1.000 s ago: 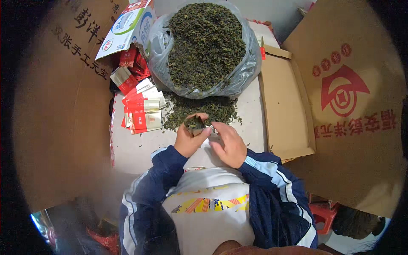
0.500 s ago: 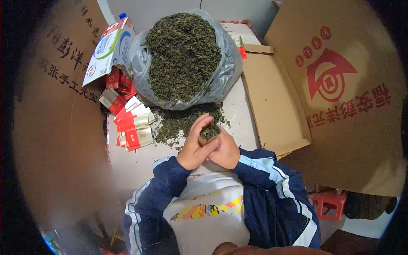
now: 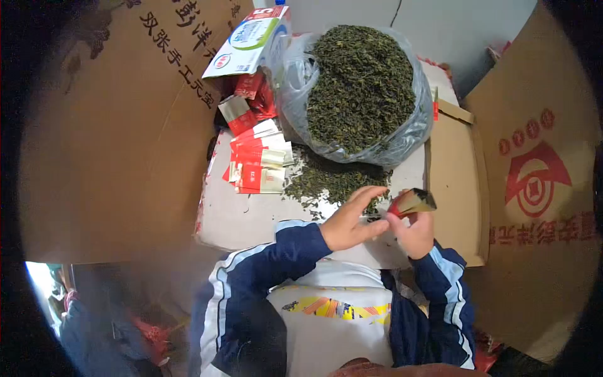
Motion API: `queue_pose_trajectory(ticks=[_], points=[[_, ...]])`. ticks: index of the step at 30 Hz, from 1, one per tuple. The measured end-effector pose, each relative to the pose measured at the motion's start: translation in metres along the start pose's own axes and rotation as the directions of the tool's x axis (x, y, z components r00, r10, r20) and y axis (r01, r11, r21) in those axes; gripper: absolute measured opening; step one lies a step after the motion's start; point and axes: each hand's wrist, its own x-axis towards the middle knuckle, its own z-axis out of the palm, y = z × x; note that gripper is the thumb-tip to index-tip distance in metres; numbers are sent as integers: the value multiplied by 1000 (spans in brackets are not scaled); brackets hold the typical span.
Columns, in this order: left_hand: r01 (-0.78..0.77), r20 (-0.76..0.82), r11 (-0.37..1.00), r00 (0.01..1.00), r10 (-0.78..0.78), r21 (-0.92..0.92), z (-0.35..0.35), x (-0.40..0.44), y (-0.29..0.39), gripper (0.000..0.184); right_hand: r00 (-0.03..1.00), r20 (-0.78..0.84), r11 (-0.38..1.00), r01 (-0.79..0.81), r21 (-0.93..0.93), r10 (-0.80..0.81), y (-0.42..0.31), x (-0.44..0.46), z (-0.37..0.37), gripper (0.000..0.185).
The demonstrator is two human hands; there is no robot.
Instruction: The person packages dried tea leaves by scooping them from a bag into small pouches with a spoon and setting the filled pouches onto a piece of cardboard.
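Observation:
My right hand (image 3: 416, 234) grips a small red and gold packet (image 3: 409, 202), its open end showing dark leaves and tilted to the right. Just left of it, my left hand (image 3: 355, 220) has its fingers spread and holds nothing. Beyond both hands, loose dried leaves (image 3: 333, 182) lie on the white table. A clear plastic bag (image 3: 292, 103) behind them is heaped with dark green leaves (image 3: 361, 88). Flat red and gold packets (image 3: 259, 169) are fanned out on the table to the left.
A white and green carton (image 3: 248, 41) with red packets (image 3: 265, 100) at its mouth stands at the back left. On the right lies a shallow cardboard tray (image 3: 455, 188). Large cardboard panels rise at the left (image 3: 119, 138) and right (image 3: 534, 245).
The packet was between both hands; now my left hand has let go and opened, and my right hand holds the packet farther right. The camera view has shifted.

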Motion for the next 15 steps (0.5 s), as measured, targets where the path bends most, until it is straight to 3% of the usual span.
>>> queue_pose_trajectory(ticks=[3,7,9,11,15], points=[[156,-25,986,988,-154,67,-15,-13,-4,58,987,-140,996,-77,40,82,16,10,-22,30],[192,-142,952,977,-162,237,-38,-43,-24,47,924,-375,997,-83,10,81,61,34,-59,30],[201,-253,933,959,-126,297,-44,-56,-31,41,907,-420,959,-135,-249,19,80,52,-81,31],[214,-323,945,938,-127,247,-47,-69,-48,39,891,-443,971,-186,-150,102,102,78,-99,32],[206,-361,909,930,-67,362,-47,-76,-51,35,835,-542,939,-256,-232,94,124,125,-124,35]])
